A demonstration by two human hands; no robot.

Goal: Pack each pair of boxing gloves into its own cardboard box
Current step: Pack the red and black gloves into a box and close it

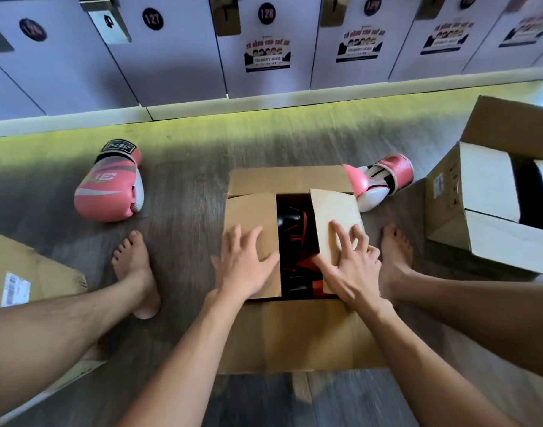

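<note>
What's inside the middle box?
A black and red boxing glove shows through the gap between its flaps. Flaps, left hand and right hand cover the rest, so a second glove is unconfirmed.

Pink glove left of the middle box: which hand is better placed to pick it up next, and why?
Likely left. The left hand lies on the left flap, nearer the pink glove; the right hand lies on the right flap, farther away.

Grey lockers [171,57] (numbered 127, 128) line the far wall; posters [267,57] on several; wood-grain floor [187,180] below.
</note>
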